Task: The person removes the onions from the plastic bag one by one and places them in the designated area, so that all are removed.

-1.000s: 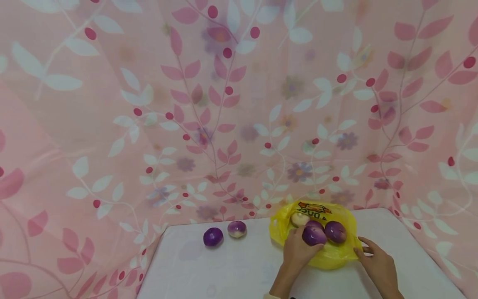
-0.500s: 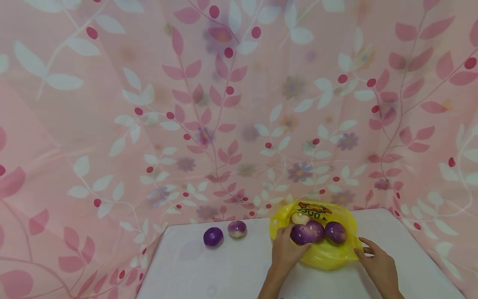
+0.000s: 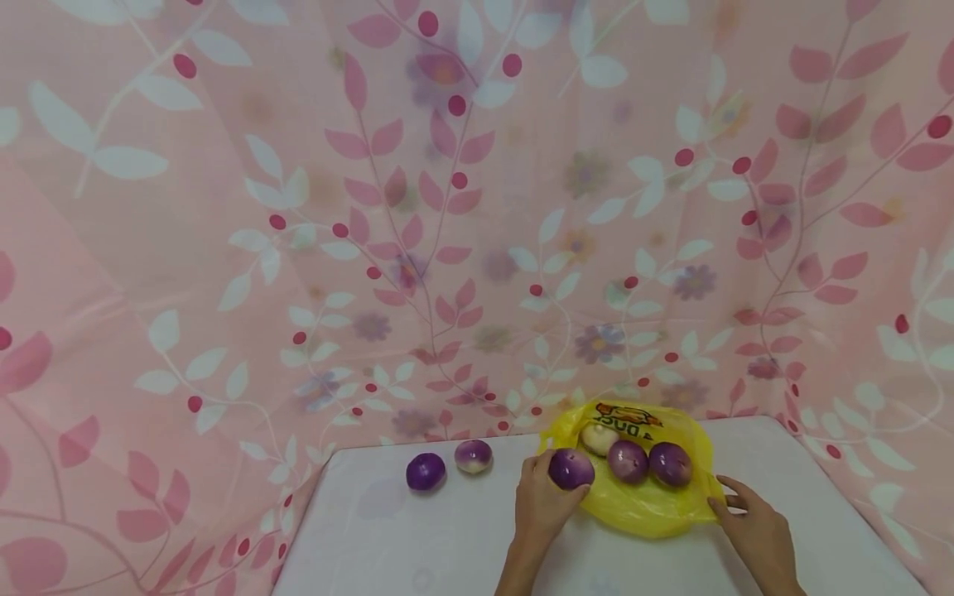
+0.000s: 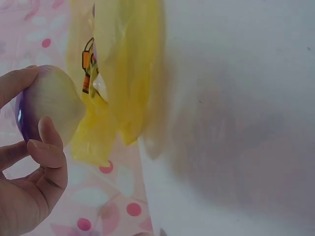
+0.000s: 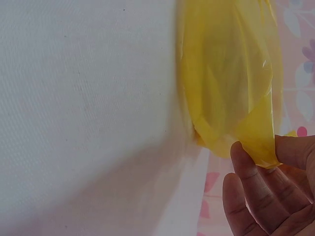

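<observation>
My left hand (image 3: 537,507) grips a purple-and-white turnip (image 3: 571,469) at the left side of the mouth of a yellow plastic bag (image 3: 648,515). In the left wrist view, fingers and thumb hold that turnip (image 4: 56,101) with its pale side showing. Inside the bag lie two purple turnips (image 3: 628,461) side by side, and a pale one (image 3: 599,439) sits behind them. My right hand (image 3: 758,534) pinches the bag's right edge between thumb and fingers. The right wrist view shows the bag's yellow film (image 5: 229,83) in its grip.
Two more turnips stand on the left of the white table (image 3: 373,538): a dark purple one (image 3: 426,473) and a purple-and-white one (image 3: 473,457). A pink floral cloth (image 3: 462,248) hangs behind the table.
My left hand has moved left with the turnip, from over the turnips in the bag to the bag's left edge. The right hand keeps its hold on the bag.
</observation>
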A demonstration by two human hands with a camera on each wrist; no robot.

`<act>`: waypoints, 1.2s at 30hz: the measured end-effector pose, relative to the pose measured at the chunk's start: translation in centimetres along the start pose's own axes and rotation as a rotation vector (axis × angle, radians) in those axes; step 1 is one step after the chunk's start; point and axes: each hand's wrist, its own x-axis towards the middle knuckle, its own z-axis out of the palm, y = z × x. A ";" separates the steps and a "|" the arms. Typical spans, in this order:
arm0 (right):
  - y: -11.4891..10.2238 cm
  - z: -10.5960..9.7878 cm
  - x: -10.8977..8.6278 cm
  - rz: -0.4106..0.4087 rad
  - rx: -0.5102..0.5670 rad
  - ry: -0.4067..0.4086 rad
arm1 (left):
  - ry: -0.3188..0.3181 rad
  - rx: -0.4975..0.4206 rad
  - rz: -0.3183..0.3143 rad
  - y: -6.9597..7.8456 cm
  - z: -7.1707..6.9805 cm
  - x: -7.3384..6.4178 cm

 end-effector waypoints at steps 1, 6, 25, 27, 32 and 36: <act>0.1 0.0 0.0 0.000 0.000 0.000 | 0.009 0.006 -0.002 -0.2 -0.1 -0.1; 0.2 0.1 -0.1 -0.008 0.011 0.010 | 0.093 0.039 0.049 -1.4 -0.5 -0.4; 0.3 0.0 -0.3 -0.017 0.004 0.024 | 0.262 0.069 0.093 -6.3 -4.3 0.2; 0.3 0.0 -0.3 -0.019 0.003 0.023 | 0.273 0.065 0.089 -6.9 -4.8 0.2; 0.4 0.0 -0.3 -0.001 0.004 0.013 | 0.306 0.081 0.065 -8.5 -6.0 0.1; 0.5 0.0 -0.2 0.008 0.007 0.007 | 0.336 0.073 0.036 -9.3 -7.1 0.2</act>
